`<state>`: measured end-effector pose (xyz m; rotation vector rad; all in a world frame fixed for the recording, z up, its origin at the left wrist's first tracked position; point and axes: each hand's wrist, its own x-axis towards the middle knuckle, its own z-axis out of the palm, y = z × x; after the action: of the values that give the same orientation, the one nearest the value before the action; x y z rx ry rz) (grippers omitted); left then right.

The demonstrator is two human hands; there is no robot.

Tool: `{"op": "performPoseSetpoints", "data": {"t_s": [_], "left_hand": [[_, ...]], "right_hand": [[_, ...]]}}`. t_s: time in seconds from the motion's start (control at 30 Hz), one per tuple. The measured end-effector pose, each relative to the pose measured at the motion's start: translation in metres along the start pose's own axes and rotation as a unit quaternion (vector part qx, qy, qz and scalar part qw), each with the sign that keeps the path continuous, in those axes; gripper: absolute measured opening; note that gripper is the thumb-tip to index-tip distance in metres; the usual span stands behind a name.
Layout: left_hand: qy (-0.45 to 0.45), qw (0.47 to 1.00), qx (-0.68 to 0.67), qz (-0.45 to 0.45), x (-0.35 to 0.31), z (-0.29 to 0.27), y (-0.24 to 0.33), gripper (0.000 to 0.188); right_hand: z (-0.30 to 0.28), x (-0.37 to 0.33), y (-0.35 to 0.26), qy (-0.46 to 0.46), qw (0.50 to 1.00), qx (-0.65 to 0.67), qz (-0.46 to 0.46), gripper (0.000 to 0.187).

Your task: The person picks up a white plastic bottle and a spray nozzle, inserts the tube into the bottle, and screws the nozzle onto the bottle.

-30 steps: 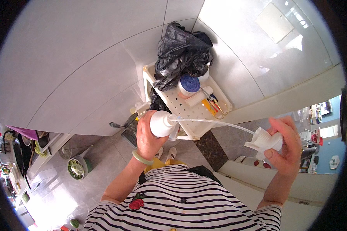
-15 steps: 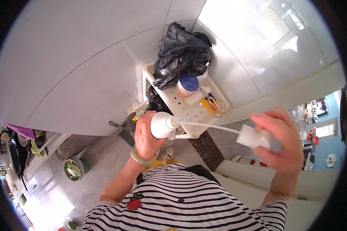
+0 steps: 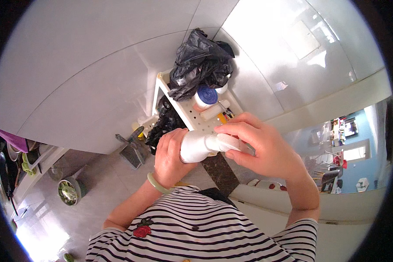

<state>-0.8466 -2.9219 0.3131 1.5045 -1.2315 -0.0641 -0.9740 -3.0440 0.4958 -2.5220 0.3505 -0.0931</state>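
Note:
My left hand [image 3: 168,152] is wrapped round the body of a white spray bottle [image 3: 194,147], which lies tilted on its side in front of me. A white spray head [image 3: 229,142] with a ribbed collar sits at the bottle's neck. The fingers and thumb of my right hand [image 3: 266,146] close round this head from the right. No dip tube shows outside the bottle. Whether the collar is threaded on, I cannot tell.
Beyond my hands stands an off-white plastic rack [image 3: 182,112] bearing a black plastic bag [image 3: 201,63], a blue-topped roll [image 3: 206,94] and a white cylinder [image 3: 211,112]. A grey dustpan [image 3: 133,155] and a bin [image 3: 70,192] are at left. Tiled walls [image 3: 96,87] rise behind.
My right hand has moved left with the spray head, bringing it to the bottle's neck. The dip tube, visible before, is out of sight. The view has shifted slightly.

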Motion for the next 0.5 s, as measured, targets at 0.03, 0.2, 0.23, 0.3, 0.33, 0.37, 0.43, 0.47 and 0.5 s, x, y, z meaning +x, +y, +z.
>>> {"op": "performPoseSetpoints", "data": {"t_s": [0.03,0.2,0.23,0.3,0.33,0.37,0.43,0.47,0.5], "left_hand": [[0.004,1.0,-0.003,-0.002,0.0,0.001,0.0,0.079],[-0.027,0.999,-0.017,0.015,0.002,0.003,0.005,0.077],[-0.029,0.999,-0.022,0.016,0.003,0.003,0.006,0.077],[-0.025,0.998,-0.03,0.047,0.006,0.005,0.008,0.078],[-0.027,0.998,-0.035,0.049,0.005,0.005,0.01,0.078],[-0.031,0.998,-0.043,0.038,0.005,0.008,0.012,0.079],[-0.036,0.997,-0.056,0.03,0.005,0.012,0.017,0.079],[-0.055,0.996,-0.072,0.022,0.005,0.014,0.021,0.079],[-0.075,0.993,-0.087,0.014,0.004,0.016,0.024,0.079]], "right_hand": [[0.0,-0.002,-0.001,-0.008,1.0,-0.004,0.019,0.04],[-0.006,-0.009,0.003,-0.012,0.998,-0.003,0.065,0.041],[-0.008,-0.01,0.002,-0.026,0.996,-0.005,0.09,0.043],[-0.013,-0.009,-0.002,-0.026,0.994,0.003,0.103,0.042],[-0.015,-0.01,-0.005,-0.027,0.993,0.013,0.113,0.042],[-0.014,-0.013,-0.008,-0.025,0.993,0.01,0.117,0.042],[-0.009,-0.022,-0.016,0.014,0.991,-0.057,0.12,0.05],[-0.011,-0.027,-0.015,0.018,0.99,-0.059,0.126,0.05],[-0.013,-0.033,-0.013,0.035,0.992,-0.023,0.116,0.054]]}}
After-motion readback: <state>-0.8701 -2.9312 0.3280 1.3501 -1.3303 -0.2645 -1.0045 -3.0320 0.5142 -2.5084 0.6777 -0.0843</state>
